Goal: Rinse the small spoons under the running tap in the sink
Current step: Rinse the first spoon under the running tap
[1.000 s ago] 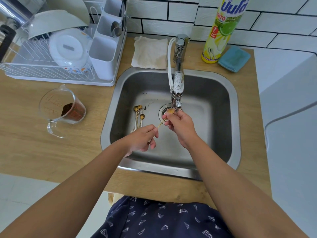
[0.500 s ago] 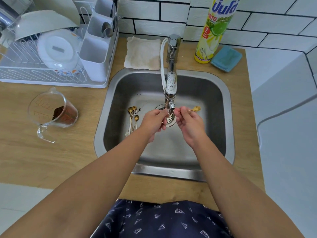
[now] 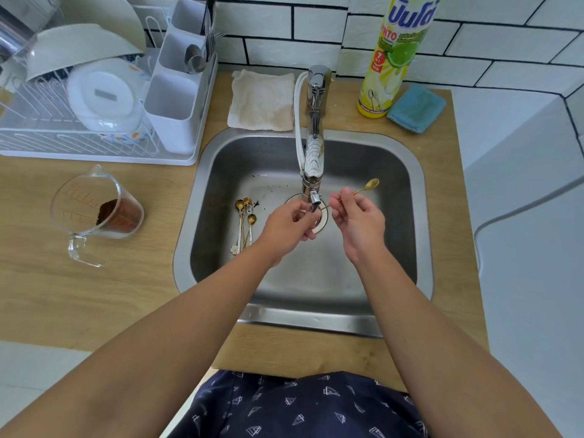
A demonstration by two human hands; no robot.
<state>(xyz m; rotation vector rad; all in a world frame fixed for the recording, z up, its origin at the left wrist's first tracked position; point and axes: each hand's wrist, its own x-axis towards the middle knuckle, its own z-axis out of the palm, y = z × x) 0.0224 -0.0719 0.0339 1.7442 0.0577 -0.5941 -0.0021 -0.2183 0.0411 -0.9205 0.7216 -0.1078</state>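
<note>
My right hand (image 3: pixel 357 219) pinches the thin handle of a small gold spoon (image 3: pixel 366 187), just right of the tap (image 3: pixel 314 153); its bowl points up and to the right. My left hand (image 3: pixel 287 226) reaches the tap's nozzle, fingertips closed around the small lever there. No water stream shows below the nozzle. Several more small gold spoons (image 3: pixel 245 222) lie in a bundle on the left floor of the steel sink (image 3: pixel 202 159), with dark specks beside them. The drain (image 3: pixel 323 222) sits right under the nozzle.
A glass measuring jug (image 3: pixel 98 210) with brown grounds stands on the wooden counter to the left. Behind it is a white dish rack (image 3: pixel 94 99) with bowls and a cutlery holder. A beige cloth (image 3: pixel 262 102), a yellow detergent bottle (image 3: pixel 398 55) and a blue sponge (image 3: pixel 417 109) sit behind the sink.
My right hand swung the spoon out from under the nozzle, so its bowl now points right. My left hand let go of the handle and rose to the tap's nozzle.
</note>
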